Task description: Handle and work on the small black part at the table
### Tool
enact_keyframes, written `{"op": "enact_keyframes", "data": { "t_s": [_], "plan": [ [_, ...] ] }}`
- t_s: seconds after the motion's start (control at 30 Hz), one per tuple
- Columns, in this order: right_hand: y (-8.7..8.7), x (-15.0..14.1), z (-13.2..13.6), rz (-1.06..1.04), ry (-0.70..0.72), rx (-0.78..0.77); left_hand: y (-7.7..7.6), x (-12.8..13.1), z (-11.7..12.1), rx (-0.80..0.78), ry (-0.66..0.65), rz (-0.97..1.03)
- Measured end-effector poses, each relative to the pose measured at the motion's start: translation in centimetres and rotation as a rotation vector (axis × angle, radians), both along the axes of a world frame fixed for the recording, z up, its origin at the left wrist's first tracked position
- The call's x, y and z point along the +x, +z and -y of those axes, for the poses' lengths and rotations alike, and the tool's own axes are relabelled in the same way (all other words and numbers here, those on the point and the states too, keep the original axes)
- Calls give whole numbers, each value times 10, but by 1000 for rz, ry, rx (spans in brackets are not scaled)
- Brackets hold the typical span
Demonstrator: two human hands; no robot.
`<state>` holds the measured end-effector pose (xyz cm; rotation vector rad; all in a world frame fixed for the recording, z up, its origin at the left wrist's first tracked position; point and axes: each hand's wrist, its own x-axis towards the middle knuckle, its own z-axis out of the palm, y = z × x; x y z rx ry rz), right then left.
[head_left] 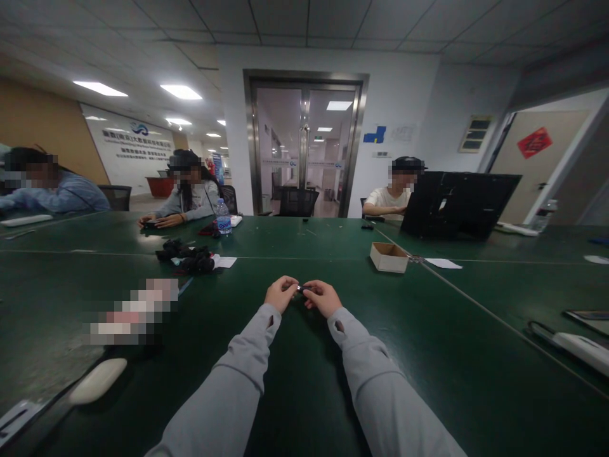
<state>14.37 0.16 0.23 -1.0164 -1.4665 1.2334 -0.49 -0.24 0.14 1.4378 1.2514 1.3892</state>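
My left hand (281,294) and my right hand (323,297) meet just above the green table (304,355), in the middle of the view. Between their fingertips is a small dark object with a shiny, silvery part (300,289). Both hands are closed on it in a pinch, the left from one side and the right from the other. It is too small and too covered by fingers for me to name its kind. Grey sleeves reach up to both wrists.
An open cardboard box (389,259) stands ahead to the right. Ahead to the left lie a heap of black items (190,257) and a water bottle (223,217). A white rounded object (98,381) is at near left. A black monitor (459,204) and several seated people are across the table.
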Motion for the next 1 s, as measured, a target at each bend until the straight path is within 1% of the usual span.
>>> {"op": "enact_keyframes", "data": {
  "t_s": [0.13,0.37,0.53,0.77,1.0],
  "plan": [
    [1,-1,1,-15,5,-7,-1,2,2,-15,16,-53],
    [2,-1,2,3,17,15,0,1,3,41,2,-128],
    [1,-1,3,1,14,24,2,3,5,34,0,-84],
    [2,-1,4,6,16,25,3,3,6,35,37,-149],
    [2,0,5,11,15,27,4,2,7,35,4,-171]
  ]
}}
